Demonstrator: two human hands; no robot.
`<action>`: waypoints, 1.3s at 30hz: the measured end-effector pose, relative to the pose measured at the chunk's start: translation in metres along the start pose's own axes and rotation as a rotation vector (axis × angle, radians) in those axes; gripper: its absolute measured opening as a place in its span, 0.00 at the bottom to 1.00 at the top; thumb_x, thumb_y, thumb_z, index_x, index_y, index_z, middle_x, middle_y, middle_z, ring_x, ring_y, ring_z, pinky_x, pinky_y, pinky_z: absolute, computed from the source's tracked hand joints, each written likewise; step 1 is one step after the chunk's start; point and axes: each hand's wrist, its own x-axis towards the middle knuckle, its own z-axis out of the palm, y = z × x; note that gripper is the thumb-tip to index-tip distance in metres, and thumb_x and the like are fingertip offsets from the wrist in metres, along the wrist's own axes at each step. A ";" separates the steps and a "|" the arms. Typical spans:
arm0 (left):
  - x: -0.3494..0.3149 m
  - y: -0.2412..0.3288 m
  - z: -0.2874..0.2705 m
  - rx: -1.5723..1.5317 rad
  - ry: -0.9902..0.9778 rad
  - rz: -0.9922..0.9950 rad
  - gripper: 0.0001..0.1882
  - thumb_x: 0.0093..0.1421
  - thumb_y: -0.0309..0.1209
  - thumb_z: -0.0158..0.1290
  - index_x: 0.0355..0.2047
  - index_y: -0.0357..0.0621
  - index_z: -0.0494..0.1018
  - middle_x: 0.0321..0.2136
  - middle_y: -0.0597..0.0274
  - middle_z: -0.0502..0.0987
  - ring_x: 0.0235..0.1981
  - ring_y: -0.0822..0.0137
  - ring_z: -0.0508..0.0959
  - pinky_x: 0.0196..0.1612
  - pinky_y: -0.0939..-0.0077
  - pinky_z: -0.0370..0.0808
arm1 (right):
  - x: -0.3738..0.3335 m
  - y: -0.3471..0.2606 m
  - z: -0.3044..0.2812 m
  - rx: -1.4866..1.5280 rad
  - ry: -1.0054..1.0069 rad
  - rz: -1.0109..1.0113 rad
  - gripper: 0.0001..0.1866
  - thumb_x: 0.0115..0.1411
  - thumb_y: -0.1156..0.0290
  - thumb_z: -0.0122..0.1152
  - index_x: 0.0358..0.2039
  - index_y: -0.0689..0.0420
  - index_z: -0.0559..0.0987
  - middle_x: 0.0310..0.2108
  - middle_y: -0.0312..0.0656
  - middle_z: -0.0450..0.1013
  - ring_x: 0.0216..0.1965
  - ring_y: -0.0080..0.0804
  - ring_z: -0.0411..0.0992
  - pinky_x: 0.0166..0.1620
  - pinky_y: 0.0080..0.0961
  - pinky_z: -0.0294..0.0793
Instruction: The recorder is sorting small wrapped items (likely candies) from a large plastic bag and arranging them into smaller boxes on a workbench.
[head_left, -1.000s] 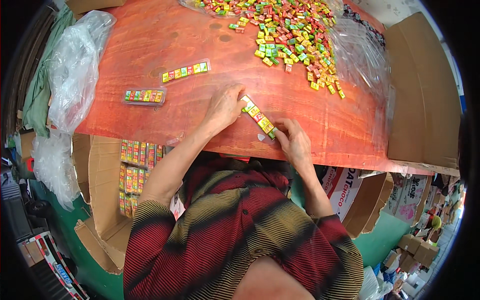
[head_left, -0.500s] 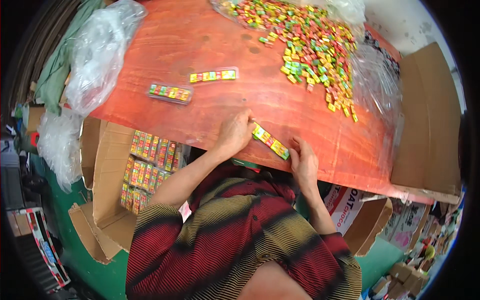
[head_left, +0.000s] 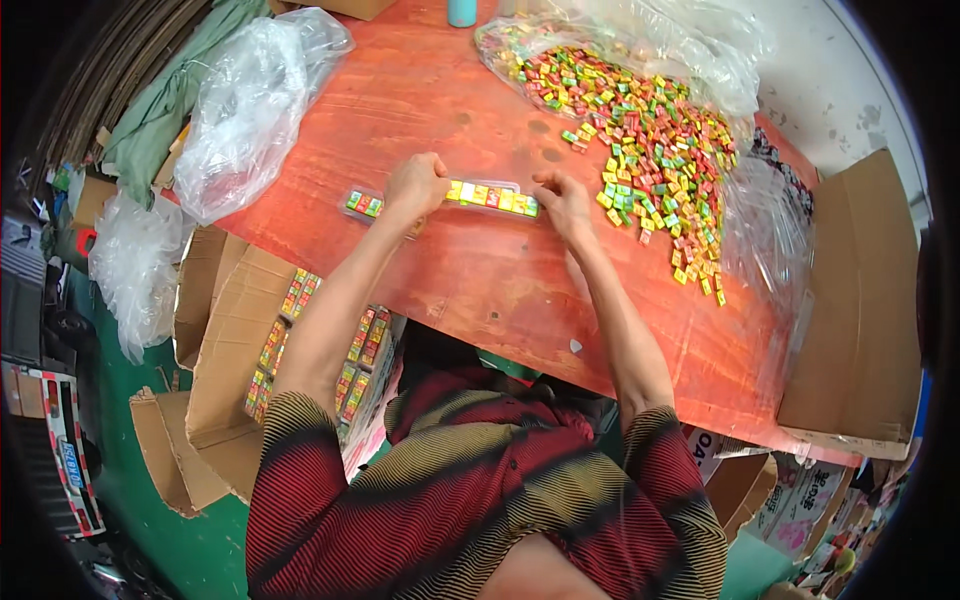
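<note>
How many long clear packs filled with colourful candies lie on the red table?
2. One pack lies between both hands; another pack lies beside the left hand, partly hidden by it. More may be hidden.

A clear narrow tray of coloured sweets (head_left: 490,196) lies on the red table, another (head_left: 365,204) to its left. Filled trays (head_left: 360,350) stand in an open cardboard box (head_left: 225,340) below; printed cartons (head_left: 800,500) sit lower right

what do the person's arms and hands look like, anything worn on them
Both hands, the left hand and the right hand, are bare: no gloves, and no rings or watch that I can make out. The forearms are uncovered too. Short sleeves end near the elbows, in a wavy red, black and yellowish striped fabric.
</note>
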 end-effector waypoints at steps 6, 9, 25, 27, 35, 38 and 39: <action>0.025 -0.013 0.000 0.248 -0.148 -0.103 0.11 0.46 0.29 0.49 0.31 0.41 0.74 0.30 0.47 0.75 0.37 0.53 0.74 0.37 0.63 0.72 | 0.016 0.005 0.024 -0.499 -0.028 -0.265 0.09 0.50 0.72 0.53 0.33 0.57 0.76 0.27 0.45 0.73 0.29 0.38 0.72 0.34 0.30 0.69; 0.028 -0.020 0.006 0.266 -0.139 -0.070 0.11 0.47 0.28 0.48 0.31 0.40 0.74 0.31 0.47 0.74 0.37 0.52 0.74 0.37 0.62 0.72 | 0.012 -0.013 0.026 -0.638 -0.093 -0.378 0.11 0.51 0.67 0.52 0.33 0.56 0.76 0.30 0.47 0.73 0.33 0.44 0.71 0.36 0.33 0.69; -0.044 0.034 0.065 -0.063 0.476 0.259 0.19 0.50 0.30 0.50 0.41 0.35 0.62 0.28 0.44 0.71 0.29 0.47 0.73 0.34 0.57 0.68 | -0.020 -0.001 -0.026 -0.529 -0.269 0.011 0.17 0.47 0.67 0.51 0.38 0.59 0.74 0.33 0.53 0.72 0.36 0.44 0.70 0.39 0.33 0.68; -0.055 0.030 0.074 -0.145 0.666 0.224 0.21 0.53 0.31 0.48 0.46 0.34 0.59 0.28 0.46 0.71 0.24 0.54 0.74 0.30 0.61 0.71 | -0.024 -0.014 -0.023 -0.538 -0.278 0.001 0.15 0.47 0.68 0.52 0.36 0.59 0.74 0.30 0.52 0.72 0.34 0.44 0.71 0.37 0.34 0.68; -0.050 0.037 0.066 -1.095 -0.069 -0.512 0.24 0.55 0.33 0.45 0.48 0.35 0.51 0.26 0.51 0.69 0.16 0.65 0.74 0.16 0.76 0.72 | -0.012 -0.016 -0.005 -0.496 -0.236 -0.069 0.11 0.46 0.69 0.54 0.31 0.57 0.77 0.27 0.50 0.73 0.32 0.43 0.72 0.35 0.33 0.69; -0.048 0.035 0.067 -1.130 -0.034 -0.543 0.25 0.55 0.33 0.46 0.48 0.36 0.50 0.25 0.51 0.69 0.16 0.64 0.73 0.15 0.76 0.71 | 0.005 -0.019 0.002 -0.480 -0.262 -0.073 0.11 0.45 0.69 0.55 0.30 0.57 0.77 0.26 0.49 0.73 0.31 0.42 0.72 0.34 0.32 0.69; -0.049 0.035 0.066 -1.135 -0.035 -0.555 0.25 0.55 0.33 0.46 0.48 0.36 0.50 0.26 0.51 0.69 0.16 0.64 0.73 0.15 0.76 0.71 | 0.011 -0.020 0.006 -0.468 -0.280 -0.081 0.10 0.45 0.69 0.56 0.30 0.57 0.77 0.26 0.49 0.73 0.30 0.42 0.72 0.34 0.32 0.69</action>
